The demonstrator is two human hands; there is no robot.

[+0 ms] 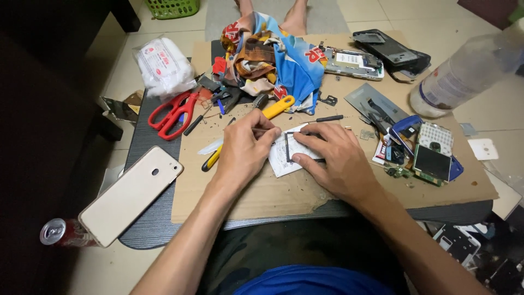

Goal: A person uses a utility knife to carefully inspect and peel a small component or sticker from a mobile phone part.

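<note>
Frame: small dark frame, long axis upright on white paper, lying between both hands.
Left hand: pinched on thin tool, tip just left of it.
Right hand: fingers flat, pressing paper down.

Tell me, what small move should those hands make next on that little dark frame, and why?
Probably a gentle pry along the small dark frame. The right hand presses it flat on the white paper, and the left hand pinches a thin tool whose tip sits at the frame's upper edge, so working that edge seems the likely next move.
</note>
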